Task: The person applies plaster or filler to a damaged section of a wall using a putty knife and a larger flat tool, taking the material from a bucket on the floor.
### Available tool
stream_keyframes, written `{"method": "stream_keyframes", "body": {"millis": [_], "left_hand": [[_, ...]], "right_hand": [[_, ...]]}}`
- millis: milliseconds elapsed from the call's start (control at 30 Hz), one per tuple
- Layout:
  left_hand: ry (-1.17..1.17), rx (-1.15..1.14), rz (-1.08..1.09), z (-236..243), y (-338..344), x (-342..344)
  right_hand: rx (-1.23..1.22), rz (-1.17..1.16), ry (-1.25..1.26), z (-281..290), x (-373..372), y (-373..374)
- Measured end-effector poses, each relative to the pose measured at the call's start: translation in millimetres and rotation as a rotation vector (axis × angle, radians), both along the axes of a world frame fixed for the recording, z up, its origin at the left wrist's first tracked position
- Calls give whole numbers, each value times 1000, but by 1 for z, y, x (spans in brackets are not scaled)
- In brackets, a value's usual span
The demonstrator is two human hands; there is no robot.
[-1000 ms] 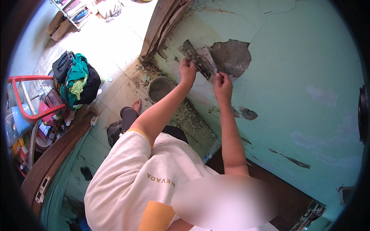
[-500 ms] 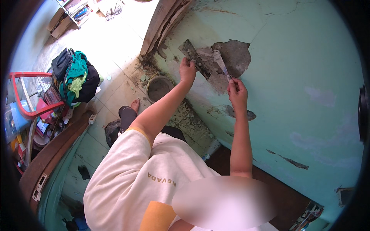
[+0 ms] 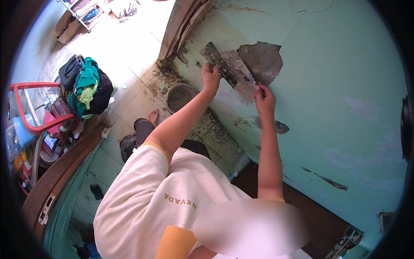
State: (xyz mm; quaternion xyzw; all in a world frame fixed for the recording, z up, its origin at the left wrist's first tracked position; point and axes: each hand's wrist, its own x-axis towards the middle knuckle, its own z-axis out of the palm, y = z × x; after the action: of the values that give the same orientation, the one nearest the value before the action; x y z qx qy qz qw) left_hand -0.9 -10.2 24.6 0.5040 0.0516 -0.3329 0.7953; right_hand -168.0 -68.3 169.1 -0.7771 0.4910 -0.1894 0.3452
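My left hand is closed on a flat rectangular trowel caked with grey mortar, held close to the green wall. In my right hand is a putty knife, its narrow blade pointing up and left, seen nearly edge-on. Between the two tools lies lumpy grey-brown mortar; how much rests on the trowel and how much on the wall I cannot tell. Just beyond the knife is a bare patch with jagged edges, where the paint and plaster are gone.
A bucket of grey mortar stands on the tiled floor near the wall's foot, among rubble. Splintered wood rises by the wall's far end. Clothes and bags heap up at left beside a red-framed rack.
The putty knife has turned from showing its blade face to nearly edge-on against the mortar. My right hand has shifted slightly; my left hand keeps the trowel almost in place.
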Motion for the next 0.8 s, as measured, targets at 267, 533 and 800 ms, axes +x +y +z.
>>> {"method": "stream_keyframes", "body": {"millis": [267,533,800], "left_hand": [[63,-48,22,5,0,-2],[47,-52,5,9,1,1],[20,7,-29,-3,1,2]], "right_hand": [[273,-3,10,35,-2,17],[15,45,89,11,22,-2],[131,-15,199,67,-8,5]]}}
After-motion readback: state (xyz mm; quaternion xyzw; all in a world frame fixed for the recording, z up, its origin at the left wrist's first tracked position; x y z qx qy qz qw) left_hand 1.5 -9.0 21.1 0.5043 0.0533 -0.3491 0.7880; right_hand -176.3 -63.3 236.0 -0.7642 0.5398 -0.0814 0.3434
